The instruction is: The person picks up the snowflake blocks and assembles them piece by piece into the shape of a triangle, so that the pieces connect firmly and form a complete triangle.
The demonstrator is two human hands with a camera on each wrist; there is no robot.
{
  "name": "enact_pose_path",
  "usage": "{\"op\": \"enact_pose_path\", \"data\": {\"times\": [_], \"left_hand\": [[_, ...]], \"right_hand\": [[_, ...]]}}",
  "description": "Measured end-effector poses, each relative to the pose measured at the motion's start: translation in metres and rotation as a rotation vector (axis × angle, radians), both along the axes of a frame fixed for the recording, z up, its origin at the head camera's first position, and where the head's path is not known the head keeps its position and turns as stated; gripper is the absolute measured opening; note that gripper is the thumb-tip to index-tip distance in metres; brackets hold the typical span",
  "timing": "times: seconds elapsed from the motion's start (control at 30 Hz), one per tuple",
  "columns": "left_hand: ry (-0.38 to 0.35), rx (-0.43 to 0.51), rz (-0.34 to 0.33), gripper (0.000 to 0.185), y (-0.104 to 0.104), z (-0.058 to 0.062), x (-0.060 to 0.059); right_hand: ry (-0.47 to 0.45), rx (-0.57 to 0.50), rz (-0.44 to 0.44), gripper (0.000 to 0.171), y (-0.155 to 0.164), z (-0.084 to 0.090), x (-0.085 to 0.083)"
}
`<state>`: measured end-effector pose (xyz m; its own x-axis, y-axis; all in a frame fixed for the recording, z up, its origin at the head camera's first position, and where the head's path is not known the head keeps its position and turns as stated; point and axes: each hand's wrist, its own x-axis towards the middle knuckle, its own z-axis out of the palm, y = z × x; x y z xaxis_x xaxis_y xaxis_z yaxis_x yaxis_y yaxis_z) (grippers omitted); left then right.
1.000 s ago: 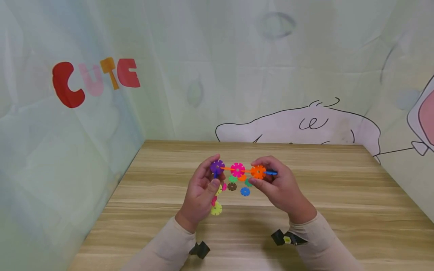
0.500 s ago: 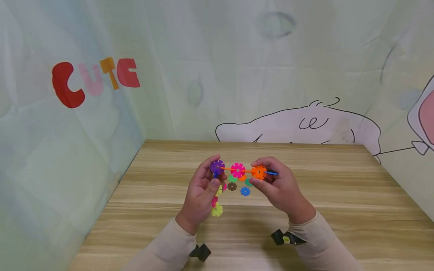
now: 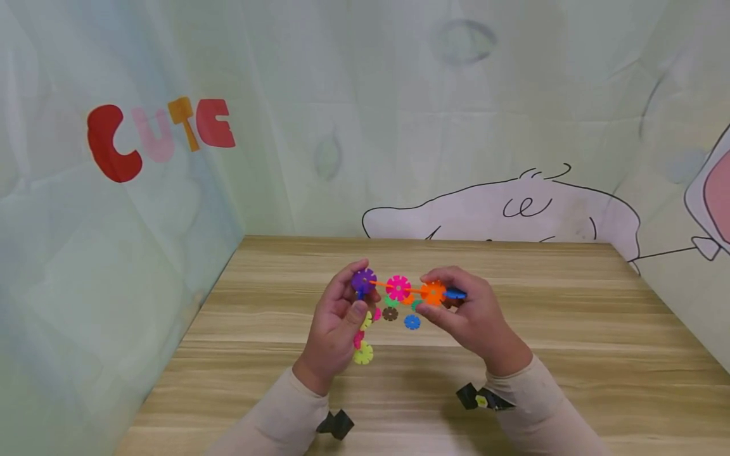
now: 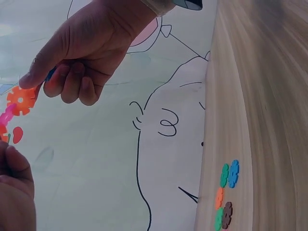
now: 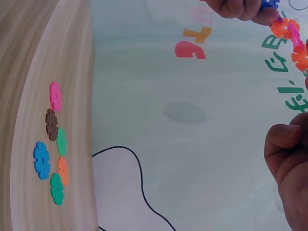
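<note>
Both hands hold up a chain of notched plastic snowflake discs, joined edge to edge above the table. My left hand (image 3: 333,326) grips its left end, by a purple disc (image 3: 364,280) with a blue disc below it. A pink disc (image 3: 398,288) sits mid-chain between orange discs seen edge-on. At the right end, my right hand (image 3: 476,313) pinches an orange disc (image 3: 433,293) between thumb and fingers. A blue disc (image 3: 455,294) sticks out from this orange one, against the palm side. Beside my left thumb show yellow discs (image 3: 362,353) and a pink one, partly hidden by the hand.
Several loose discs lie on the wooden table (image 3: 570,329) behind the chain, among them a brown disc (image 3: 390,314), a blue disc (image 5: 42,160) and a pink disc (image 5: 56,96). A printed cloth backdrop (image 3: 365,114) rises at the table's back and left.
The right end of the chain has dipped slightly and the blue disc there has turned to show more of its face. Both hands keep their hold and have shifted only a little.
</note>
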<state>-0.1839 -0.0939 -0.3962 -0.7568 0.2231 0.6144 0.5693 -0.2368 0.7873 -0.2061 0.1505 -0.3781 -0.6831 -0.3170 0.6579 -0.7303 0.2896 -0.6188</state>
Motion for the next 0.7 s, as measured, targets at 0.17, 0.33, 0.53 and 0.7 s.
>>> {"op": "enact_pose_path", "data": {"times": [0.17,0.33,0.53,0.7], "left_hand": [[0.01,0.009,-0.017,0.046,0.0002,0.001,0.0014],[0.022,0.018,-0.022,0.045,0.0006,0.0023,0.0027],[0.095,0.012,-0.005,0.046,0.0003,0.0013,0.0016],[0.144,-0.008,0.01,0.045,0.0001,0.0001,0.0009]], "right_hand": [[0.015,-0.019,-0.02,0.042,-0.0029,0.0,0.0023],[0.014,-0.049,-0.02,0.043,-0.0048,0.0,0.0037],[0.019,-0.097,0.023,0.041,-0.0054,-0.0002,0.0035],[0.004,-0.078,0.034,0.041,-0.005,0.0003,0.0039]]}}
